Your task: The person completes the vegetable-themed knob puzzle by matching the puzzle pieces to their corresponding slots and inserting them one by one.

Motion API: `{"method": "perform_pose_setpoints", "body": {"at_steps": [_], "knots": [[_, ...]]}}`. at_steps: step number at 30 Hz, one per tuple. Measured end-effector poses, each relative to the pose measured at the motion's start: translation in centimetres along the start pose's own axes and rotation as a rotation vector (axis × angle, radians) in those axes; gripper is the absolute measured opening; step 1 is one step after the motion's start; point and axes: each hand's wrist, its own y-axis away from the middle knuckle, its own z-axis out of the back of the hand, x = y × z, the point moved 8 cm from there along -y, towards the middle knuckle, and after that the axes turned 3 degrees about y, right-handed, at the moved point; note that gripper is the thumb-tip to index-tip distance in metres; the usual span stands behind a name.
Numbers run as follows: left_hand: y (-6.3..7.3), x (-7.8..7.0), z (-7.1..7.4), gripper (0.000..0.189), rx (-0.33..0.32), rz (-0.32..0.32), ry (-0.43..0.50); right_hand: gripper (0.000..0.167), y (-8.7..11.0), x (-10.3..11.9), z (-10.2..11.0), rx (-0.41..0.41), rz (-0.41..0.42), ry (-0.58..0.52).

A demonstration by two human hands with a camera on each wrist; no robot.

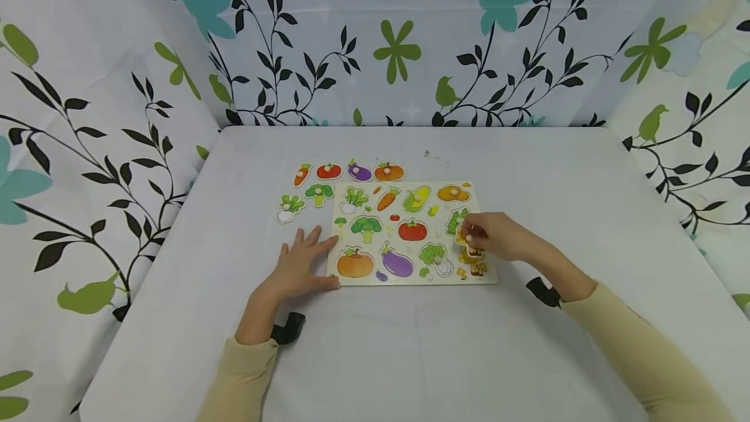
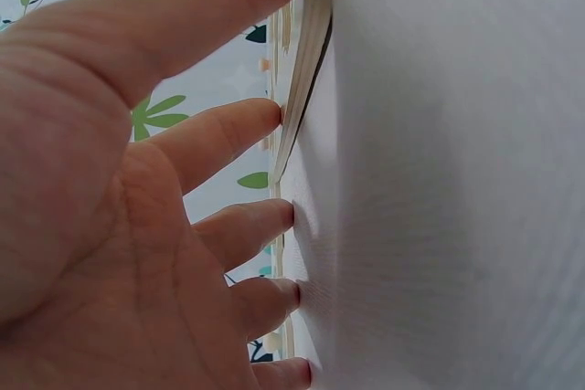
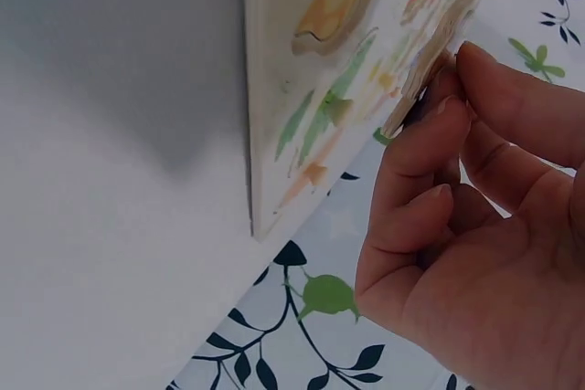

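Observation:
A vegetable puzzle board (image 1: 381, 281) lies flat on the white table. My left hand (image 1: 301, 262) is spread at its left side, thumb and index fingertip at the board's edge; the left wrist view shows the other fingertips down on the tablecloth. Over the board's right side, my right hand (image 1: 498, 234) pinches a wooden mushroom piece (image 3: 430, 66) between thumb and fingers, tilted above the surface. It is mostly hidden by the fingers in the head view. Just below it is the printed mushroom picture (image 1: 473, 266), and a green vegetable (image 1: 456, 220) shows just above.
Loose knobbed pieces lie beyond the board's upper left: a carrot (image 1: 301, 175), a tomato (image 1: 329, 171), an eggplant (image 1: 359, 172), a pumpkin (image 1: 389, 172), a broccoli (image 1: 319, 195) and a white turnip (image 1: 290, 208). A patterned curtain (image 1: 351, 12) hangs behind the table.

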Motion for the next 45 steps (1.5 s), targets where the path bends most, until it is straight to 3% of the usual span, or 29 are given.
{"method": "perform_pose_setpoints", "body": {"at_steps": [5,13,21,35,40,45], "knots": [[0.0,0.0,0.1,0.089,0.000,0.002,-0.001,0.004,1.2,-0.1,-1.4,0.036,0.013,-0.028],[-0.1,0.3,-0.1,0.090,-0.009,-0.011,-0.006,0.006,1.4,-0.6,-2.6,0.065,-0.015,-0.026],[0.0,0.2,-0.1,0.091,-0.010,-0.014,0.003,0.008,1.2,-1.0,-2.8,0.047,-0.040,0.017],[-0.1,0.4,-0.1,0.091,-0.018,-0.016,-0.009,0.012,1.2,-0.4,-3.1,0.024,0.026,0.042],[-0.1,0.5,0.0,0.091,-0.023,-0.016,-0.009,0.012,1.0,-0.7,-2.9,0.074,-0.014,0.015],[0.0,0.2,0.0,0.090,-0.024,-0.022,0.001,0.022,0.7,-0.9,-1.7,0.127,-0.097,0.088]]}}
